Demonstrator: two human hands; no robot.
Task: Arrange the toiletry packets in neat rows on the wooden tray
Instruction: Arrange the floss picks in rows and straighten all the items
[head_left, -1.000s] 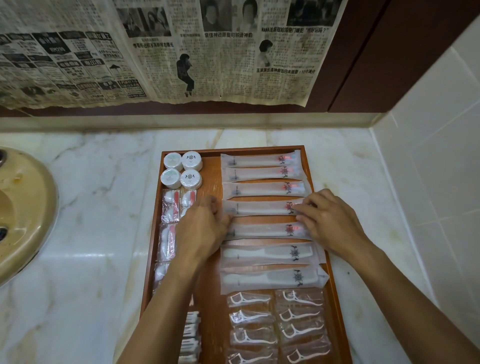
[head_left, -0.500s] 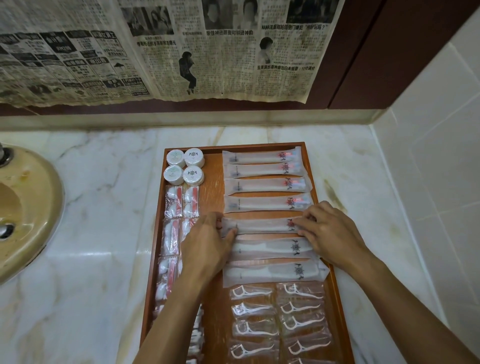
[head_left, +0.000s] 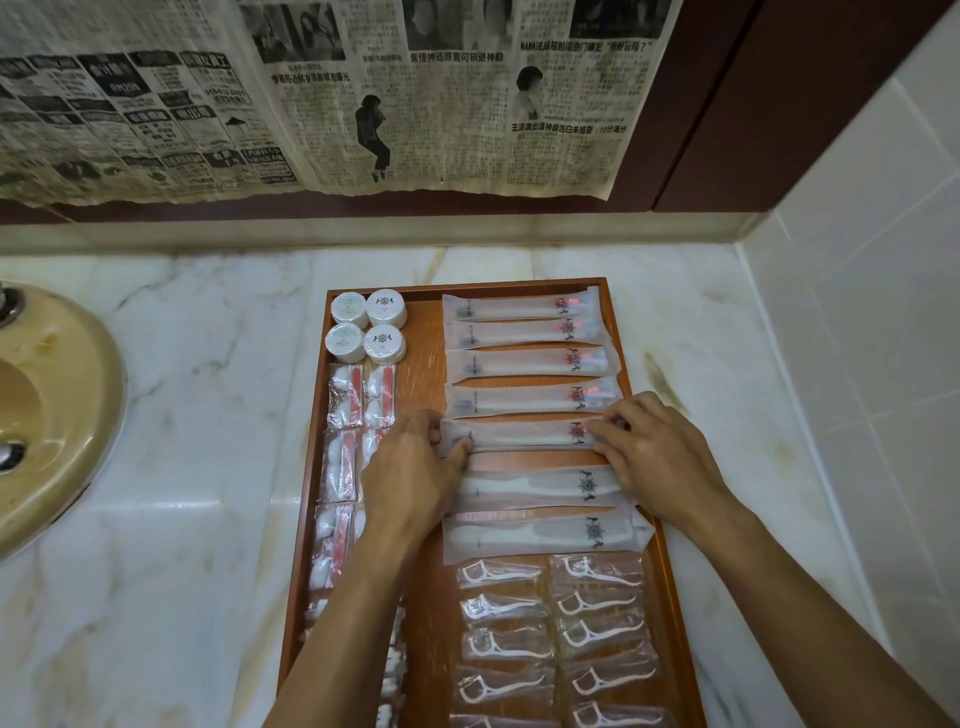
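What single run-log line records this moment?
left hand: pinches packet | right hand: pinches packet | tray: rows forming

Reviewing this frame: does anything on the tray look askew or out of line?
Mostly tidy. The lowest long packet juts right over the wooden tray rim, out of line. Both hands, left hand and right hand, pinch the fifth long packet.

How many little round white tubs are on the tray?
4. They sit in a two-by-two square in the wooden tray's far left corner: back left, back right, front left, front right. None looks hidden.
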